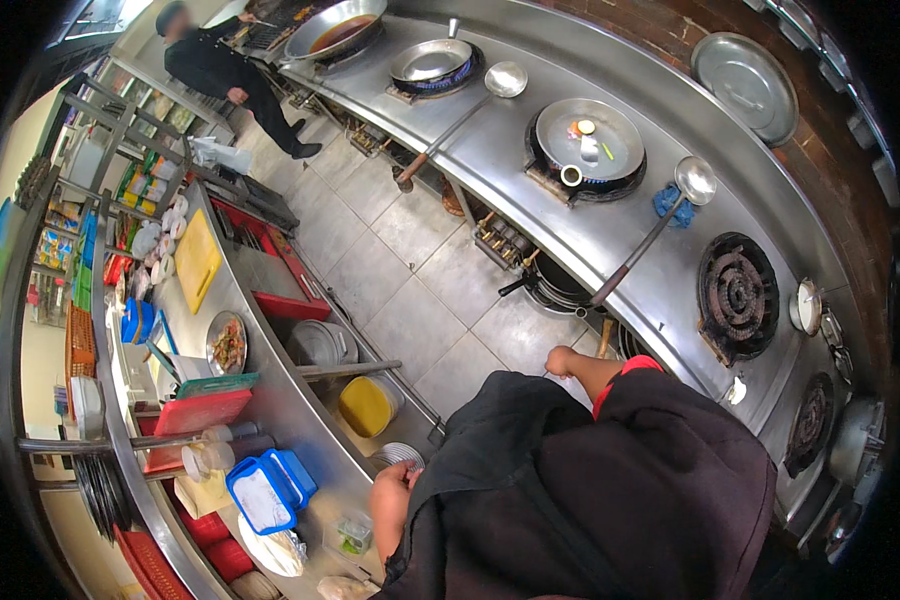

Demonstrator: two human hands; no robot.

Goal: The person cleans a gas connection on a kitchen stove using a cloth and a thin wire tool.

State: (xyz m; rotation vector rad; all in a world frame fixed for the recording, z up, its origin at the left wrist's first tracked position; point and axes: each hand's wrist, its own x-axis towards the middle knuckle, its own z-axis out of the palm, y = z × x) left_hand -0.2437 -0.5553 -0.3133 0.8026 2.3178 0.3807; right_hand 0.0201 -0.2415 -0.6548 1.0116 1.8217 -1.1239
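Note:
My left hand (395, 478) is at the lower middle, fingers curled beside a stack of metal dishes (388, 455) on the prep counter; what it holds, if anything, is unclear. My right hand (562, 364) is low at the stove side, fingers closed, with something pale and indistinct just beneath it. A wooden handle (605, 340) shows beside it. Dark clothing (580, 490) hides much of my arms. Close to my left hand are a yellow container (365, 405), a blue plastic box (270, 490) and a clear tub with greens (350, 532).
The long steel stove (630, 235) holds a wok with food pieces (610, 145), long ladles (695, 178) and bare burners (740, 295). A person in black (225, 80) stands at the far end. Tiled floor (370, 260) runs between stove and counter, with pans (555, 290) below the stove edge.

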